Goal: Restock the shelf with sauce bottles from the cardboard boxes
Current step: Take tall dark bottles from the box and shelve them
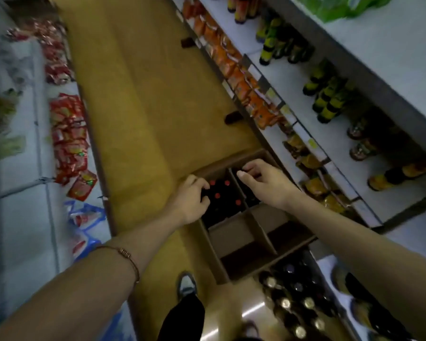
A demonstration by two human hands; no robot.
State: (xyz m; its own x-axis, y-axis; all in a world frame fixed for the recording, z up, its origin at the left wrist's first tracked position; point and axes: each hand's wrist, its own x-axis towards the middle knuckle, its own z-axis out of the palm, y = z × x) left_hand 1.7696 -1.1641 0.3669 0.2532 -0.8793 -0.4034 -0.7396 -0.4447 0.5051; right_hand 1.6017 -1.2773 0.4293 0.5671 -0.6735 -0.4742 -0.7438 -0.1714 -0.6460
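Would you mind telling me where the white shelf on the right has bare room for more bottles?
Bare white shelf shows between the yellow-labelled dark bottles and the front price rail. The far end is crowded with orange-capped bottles. Both hands, left hand and right hand, are in the brown cardboard box.

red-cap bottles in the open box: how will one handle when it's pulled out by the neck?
Judgements only. The red-capped bottles look dark and full, so probably heavy for their size. They are tall and narrow, so likely tippy once out of the cardboard box, whose dividers hold them upright. They look smooth and possibly glass: a neck pinch by the left hand may slip.
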